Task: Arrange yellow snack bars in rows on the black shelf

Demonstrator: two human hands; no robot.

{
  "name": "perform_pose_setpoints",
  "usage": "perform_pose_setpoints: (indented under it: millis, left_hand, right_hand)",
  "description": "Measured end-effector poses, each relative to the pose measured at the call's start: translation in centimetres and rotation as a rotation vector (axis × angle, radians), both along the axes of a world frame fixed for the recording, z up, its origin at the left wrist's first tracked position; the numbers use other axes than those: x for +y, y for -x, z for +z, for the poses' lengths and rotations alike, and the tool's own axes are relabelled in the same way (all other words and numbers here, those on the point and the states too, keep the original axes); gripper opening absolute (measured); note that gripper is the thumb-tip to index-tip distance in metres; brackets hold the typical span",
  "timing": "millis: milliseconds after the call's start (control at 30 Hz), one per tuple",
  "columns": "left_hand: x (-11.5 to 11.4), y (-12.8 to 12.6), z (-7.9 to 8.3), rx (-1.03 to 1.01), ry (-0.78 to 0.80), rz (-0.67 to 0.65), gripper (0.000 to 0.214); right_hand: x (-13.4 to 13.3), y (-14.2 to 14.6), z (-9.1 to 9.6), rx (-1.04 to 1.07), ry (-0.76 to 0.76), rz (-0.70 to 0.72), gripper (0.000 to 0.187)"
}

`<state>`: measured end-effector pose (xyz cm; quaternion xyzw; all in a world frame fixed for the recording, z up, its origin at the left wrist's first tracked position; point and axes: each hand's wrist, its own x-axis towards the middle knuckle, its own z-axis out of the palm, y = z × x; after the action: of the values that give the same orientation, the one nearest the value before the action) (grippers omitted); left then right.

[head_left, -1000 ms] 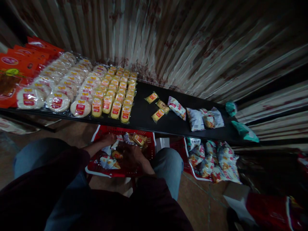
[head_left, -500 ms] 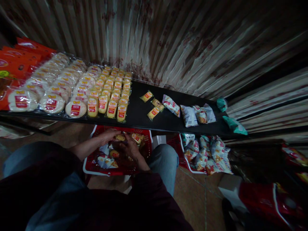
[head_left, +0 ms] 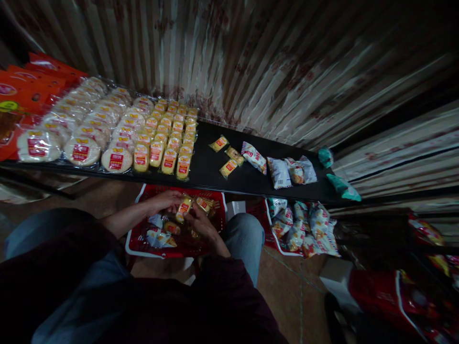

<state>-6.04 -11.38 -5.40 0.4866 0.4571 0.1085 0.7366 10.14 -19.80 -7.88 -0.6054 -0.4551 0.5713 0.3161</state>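
Between my two hands, above a red basket (head_left: 133, 243), is a small wrapped yellow cake (head_left: 184, 209) with its red label facing up. My left hand (head_left: 169, 200) grips its left side with closed fingers. On the cake's right edge, my right hand (head_left: 201, 223) is closed with thumb and fingers. Inside the basket lie another wrapped yellow cake (head_left: 203, 204), a darker packet (head_left: 172, 228) and a white snack bag (head_left: 161, 239). My hands hide part of the contents.
A black shelf (head_left: 204, 157) runs just above the basket, bearing rows of yellow cakes (head_left: 168, 160), round white packaged crackers (head_left: 116, 157), orange bags (head_left: 34, 86) and loose snack bags (head_left: 279, 172). A second red basket (head_left: 267, 224) stands right of my knee. Pleated curtains (head_left: 215, 62) hang behind.
The yellow cake has come up from the basket's contents and its label now faces up between my hands. My camera view has shifted slightly.
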Motion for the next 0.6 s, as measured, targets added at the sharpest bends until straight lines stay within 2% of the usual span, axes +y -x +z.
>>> perform_pose_setpoints:
  millis: [100, 267, 467, 600]
  left_hand:
    - [-0.2, 0.1, 0.1, 0.030, -0.016, 0.010, 0.042]
    - [-0.6, 0.2, 0.1, 0.055, 0.040, 0.083, 0.057]
    - [-0.9, 0.2, -0.2, 0.030, 0.076, 0.071, 0.035]
    - [-1.3, 0.1, -0.4, 0.031, 0.068, 0.111, 0.036]
  right_hand:
    - [-0.4, -0.2, 0.2, 0.065, 0.021, 0.012, 0.044]
    - [-0.9, -0.8, -0.7, 0.048, 0.052, -0.201, 0.045]
    - [-0.2, -1.3, -2.6, 0.031, -0.010, -0.417, 0.038]
    - [0.0, -1.1, -2.4, 0.087, -0.041, -0.462, 0.039]
